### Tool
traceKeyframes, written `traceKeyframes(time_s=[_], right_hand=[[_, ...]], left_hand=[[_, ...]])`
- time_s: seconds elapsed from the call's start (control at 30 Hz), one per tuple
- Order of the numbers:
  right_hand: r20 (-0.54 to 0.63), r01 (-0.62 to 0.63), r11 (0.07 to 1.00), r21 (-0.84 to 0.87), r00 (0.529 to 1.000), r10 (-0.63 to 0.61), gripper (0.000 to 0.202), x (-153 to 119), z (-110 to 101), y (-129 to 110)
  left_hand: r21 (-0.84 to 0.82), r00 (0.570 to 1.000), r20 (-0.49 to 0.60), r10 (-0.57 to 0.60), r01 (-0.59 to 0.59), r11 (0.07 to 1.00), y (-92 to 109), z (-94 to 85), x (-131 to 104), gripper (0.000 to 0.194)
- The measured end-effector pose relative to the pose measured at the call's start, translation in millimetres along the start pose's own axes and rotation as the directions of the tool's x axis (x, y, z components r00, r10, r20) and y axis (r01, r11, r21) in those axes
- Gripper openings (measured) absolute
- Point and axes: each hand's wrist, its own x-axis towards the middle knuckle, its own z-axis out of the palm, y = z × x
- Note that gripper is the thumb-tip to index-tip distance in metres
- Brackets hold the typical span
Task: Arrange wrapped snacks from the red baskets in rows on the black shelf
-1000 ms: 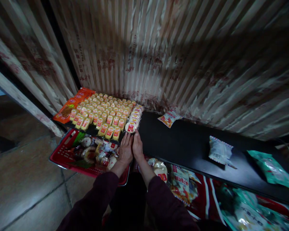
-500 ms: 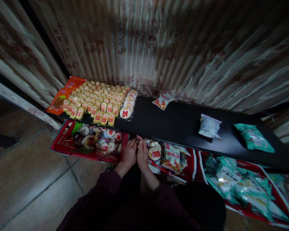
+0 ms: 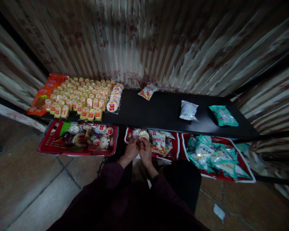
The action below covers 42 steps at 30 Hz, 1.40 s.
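Observation:
My left hand and my right hand are close together at the near side of the middle red basket. Both have curled fingers, with the fingertips nearly meeting. Whatever they hold, if anything, is too dark and small to make out. Just beyond the fingertips is a round, pale wrapped snack; I cannot tell whether they touch it. Right of my right hand, white-and-orange snack bags lie in the same basket.
A black shelf carries rows of small yellow wrapped cakes, round white packets, an orange bag and single bags. Left, a red basket holds mixed snacks; right, another holds green bags. A curtain hangs behind.
The view has shifted, so the shelf and baskets sit further left. My hands have moved rightward relative to the middle basket, from its left end to the round snack, fingers still curled.

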Motion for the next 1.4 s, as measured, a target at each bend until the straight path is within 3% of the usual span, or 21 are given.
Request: traceKeyframes(time_s=[0.2, 0.4, 0.53, 0.7, 0.93, 1.07, 1.2, 1.3, 1.4], right_hand=[[-0.062, -0.011, 0.983, -0.186, 0.998, -0.001, 0.035, 1, -13, 12], [0.059, -0.097, 0.954, -0.282, 0.991, 0.118, 0.046, 13, -29, 21], [0.073, -0.134, 0.971, -0.198, 0.986, 0.151, 0.048, 20, -30, 23], [0.082, -0.196, 0.98, -0.019, 0.977, 0.197, 0.045, 26, -28, 27], [0.145, -0.154, 0.986, -0.058, 0.976, 0.161, 0.049, 25, -32, 25], [0.188, 0.003, 0.996, -0.087, 0.982, 0.014, 0.051, 28, -42, 20], [0.273, 0.127, 0.983, -0.133, 0.958, -0.087, 0.053, 32, -53, 16], [0.316, 0.139, 0.971, -0.192, 0.946, -0.073, 0.05, 34, -58, 13], [0.272, 0.047, 0.974, -0.223, 0.962, 0.016, 0.04, 34, -58, 9]], left_hand=[[0.022, 0.994, 0.087, -0.063, 0.061, 0.998, 0, 2.3, 13, 0.055], [0.046, 0.991, 0.06, -0.123, 0.121, 0.992, 3, 12.9, 22, 0.051], [0.011, 0.995, 0.044, -0.087, 0.086, 0.996, -3, 16.3, 22, 0.05], [-0.123, 0.994, -0.1, -0.051, 0.038, 0.992, -14, 24.6, 20, 0.051], [-0.17, 0.991, -0.128, -0.034, 0.012, 0.985, -20, 27.6, 24, 0.031], [-0.203, 0.986, -0.169, -0.008, -0.027, 0.979, -20, 27.0, 24, 0.027], [-0.317, 0.993, -0.118, -0.019, -0.02, 0.948, -21, 27.0, 27, 0.029], [-0.448, 0.995, -0.098, -0.035, -0.012, 0.894, -19, 27.1, 31, 0.028], [-0.627, 0.99, -0.103, -0.098, 0.012, 0.779, -14, 26.5, 35, 0.034]])
